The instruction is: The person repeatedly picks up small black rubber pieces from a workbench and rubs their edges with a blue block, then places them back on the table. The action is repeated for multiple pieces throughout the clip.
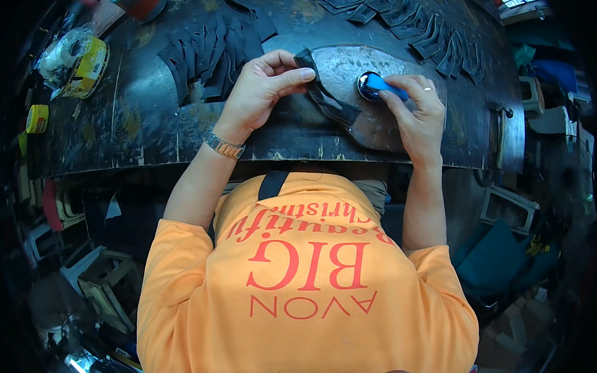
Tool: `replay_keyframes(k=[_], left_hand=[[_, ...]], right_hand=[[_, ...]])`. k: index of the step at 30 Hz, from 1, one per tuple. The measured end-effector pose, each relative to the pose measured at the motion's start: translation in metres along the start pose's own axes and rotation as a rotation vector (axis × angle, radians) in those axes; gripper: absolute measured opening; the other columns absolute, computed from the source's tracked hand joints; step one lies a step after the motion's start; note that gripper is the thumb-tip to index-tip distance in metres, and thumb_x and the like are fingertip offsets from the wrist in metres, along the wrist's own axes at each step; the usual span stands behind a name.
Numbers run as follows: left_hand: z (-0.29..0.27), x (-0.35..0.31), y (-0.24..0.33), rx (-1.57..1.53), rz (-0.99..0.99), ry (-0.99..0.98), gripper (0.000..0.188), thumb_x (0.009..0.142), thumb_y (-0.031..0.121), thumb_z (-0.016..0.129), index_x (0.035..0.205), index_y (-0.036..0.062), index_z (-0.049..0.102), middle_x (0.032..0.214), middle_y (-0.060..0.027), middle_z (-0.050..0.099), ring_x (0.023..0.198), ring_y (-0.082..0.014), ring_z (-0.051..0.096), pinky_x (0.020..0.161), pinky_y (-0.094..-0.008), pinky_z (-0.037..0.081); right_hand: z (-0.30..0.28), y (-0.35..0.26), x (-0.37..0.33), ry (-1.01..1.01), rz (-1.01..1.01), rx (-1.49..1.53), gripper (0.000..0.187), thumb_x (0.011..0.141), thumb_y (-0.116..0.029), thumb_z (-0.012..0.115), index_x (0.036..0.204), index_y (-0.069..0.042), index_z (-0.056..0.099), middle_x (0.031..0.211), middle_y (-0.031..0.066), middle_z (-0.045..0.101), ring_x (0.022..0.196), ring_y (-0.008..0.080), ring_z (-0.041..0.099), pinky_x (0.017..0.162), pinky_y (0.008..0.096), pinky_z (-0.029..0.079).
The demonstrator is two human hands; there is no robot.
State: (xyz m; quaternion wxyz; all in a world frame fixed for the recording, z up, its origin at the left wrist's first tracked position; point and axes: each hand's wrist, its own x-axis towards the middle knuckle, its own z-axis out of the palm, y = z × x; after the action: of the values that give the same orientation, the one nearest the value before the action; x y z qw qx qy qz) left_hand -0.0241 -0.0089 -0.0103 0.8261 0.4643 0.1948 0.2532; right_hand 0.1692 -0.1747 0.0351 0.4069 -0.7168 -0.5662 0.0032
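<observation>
My left hand pinches one end of a black leather-like strap between thumb and fingers. The strap curves down to the right, and its far end reaches over a worn, rounded grey slab on the table. In my right hand is a blue-handled tool with a round, shiny metal head, held over the slab beside the strap. The fingers hide part of its handle, and I cannot make out its exact kind.
On the dark, scuffed table, black strips lie fanned out at the far left, with another row of black strips at the far right. A yellow tub and a small yellow tin stand at the left.
</observation>
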Motion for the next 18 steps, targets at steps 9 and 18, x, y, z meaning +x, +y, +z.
replay_keyframes(k=[9, 18], left_hand=[[0.007, -0.003, -0.002, 0.029, 0.005, -0.019, 0.009, 0.085, 0.004, 0.066, 0.092, 0.0057, 0.061, 0.088, -0.0030, 0.065, 0.082, -0.0095, 0.064, 0.073, -0.0224, 0.055], [0.007, -0.005, -0.001, 0.029, 0.031, -0.005, 0.011, 0.082, 0.006, 0.069, 0.091, 0.0043, 0.063, 0.087, -0.0042, 0.066, 0.078, -0.0108, 0.064, 0.071, -0.0232, 0.055]], right_hand=[[0.022, -0.032, -0.011, 0.060, 0.031, 0.405, 0.018, 0.074, -0.001, 0.072, 0.092, -0.001, 0.067, 0.083, 0.0078, 0.063, 0.078, 0.0167, 0.057, 0.070, 0.0272, 0.044], [0.028, -0.035, -0.008, 0.017, 0.033, 0.368, 0.020, 0.076, -0.002, 0.072, 0.095, -0.001, 0.067, 0.086, 0.0076, 0.062, 0.081, 0.0159, 0.057, 0.073, 0.0264, 0.043]])
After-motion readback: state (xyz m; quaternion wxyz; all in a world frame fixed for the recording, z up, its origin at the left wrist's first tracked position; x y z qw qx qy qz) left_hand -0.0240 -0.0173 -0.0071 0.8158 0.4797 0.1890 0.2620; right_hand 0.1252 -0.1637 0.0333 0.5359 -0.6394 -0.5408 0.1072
